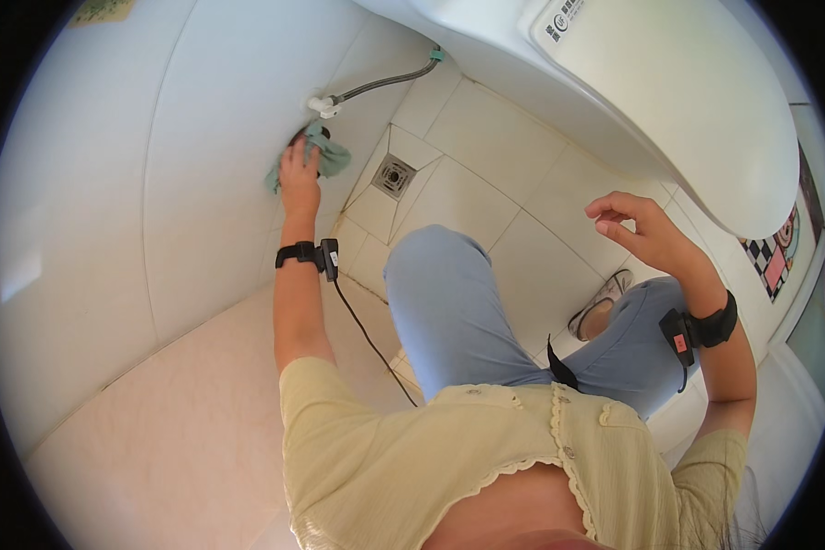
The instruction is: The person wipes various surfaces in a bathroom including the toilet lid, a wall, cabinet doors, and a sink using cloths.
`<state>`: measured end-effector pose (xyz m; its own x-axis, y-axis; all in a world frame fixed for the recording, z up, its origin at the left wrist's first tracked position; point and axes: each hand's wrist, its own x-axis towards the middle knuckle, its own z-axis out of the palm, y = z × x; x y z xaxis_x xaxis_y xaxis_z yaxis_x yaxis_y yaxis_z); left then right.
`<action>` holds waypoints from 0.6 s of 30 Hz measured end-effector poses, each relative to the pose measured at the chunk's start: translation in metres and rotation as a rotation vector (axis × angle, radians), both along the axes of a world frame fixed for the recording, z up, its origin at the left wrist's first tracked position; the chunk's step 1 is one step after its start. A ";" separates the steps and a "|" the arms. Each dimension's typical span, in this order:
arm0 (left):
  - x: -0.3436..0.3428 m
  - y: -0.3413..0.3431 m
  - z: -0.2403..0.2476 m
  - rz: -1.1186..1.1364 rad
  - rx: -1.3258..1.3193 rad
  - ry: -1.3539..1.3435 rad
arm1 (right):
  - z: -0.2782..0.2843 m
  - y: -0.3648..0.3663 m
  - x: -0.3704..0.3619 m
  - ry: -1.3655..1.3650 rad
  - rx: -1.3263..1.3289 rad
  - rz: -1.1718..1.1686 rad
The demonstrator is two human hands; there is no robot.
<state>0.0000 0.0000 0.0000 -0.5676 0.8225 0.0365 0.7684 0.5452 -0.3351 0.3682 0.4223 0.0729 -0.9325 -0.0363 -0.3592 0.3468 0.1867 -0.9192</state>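
My left hand (300,179) presses a green cloth (335,159) against the white tiled wall, low down beneath a white valve (323,106). Its fingers lie over the cloth, which bunches out on both sides. Something dark shows at the cloth's upper edge, mostly covered, and I cannot make out what it is. My right hand (646,231) hangs in the air above the floor on the right, near my knee. It is empty, with loosely bent fingers and the thumb apart from them.
A braided hose (385,84) runs from the valve to a white toilet (669,101) at upper right. A square floor drain (393,176) sits in the tiles. A patterned mat (775,261) lies at far right. A black cable (367,330) hangs from my left wrist strap.
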 end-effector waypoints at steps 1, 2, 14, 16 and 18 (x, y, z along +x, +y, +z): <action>0.003 0.013 0.013 0.037 0.147 0.063 | -0.001 0.001 0.000 0.003 0.006 0.001; 0.006 0.027 0.027 0.076 0.292 0.130 | -0.001 0.002 0.000 0.008 0.011 0.004; -0.008 0.080 0.027 0.018 0.732 -0.279 | 0.006 0.008 -0.014 0.006 0.049 0.031; -0.002 0.071 0.018 -0.005 0.799 -0.308 | 0.005 0.009 -0.014 -0.001 0.042 0.039; 0.011 0.062 0.004 0.432 1.466 -1.057 | 0.005 0.009 -0.014 -0.008 0.035 0.047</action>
<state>0.0111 0.0618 0.0043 -0.9610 0.2749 0.0314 0.0642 0.1113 0.9917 0.3541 0.4317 0.0777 -0.9273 -0.0670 -0.3683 0.3441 0.2348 -0.9091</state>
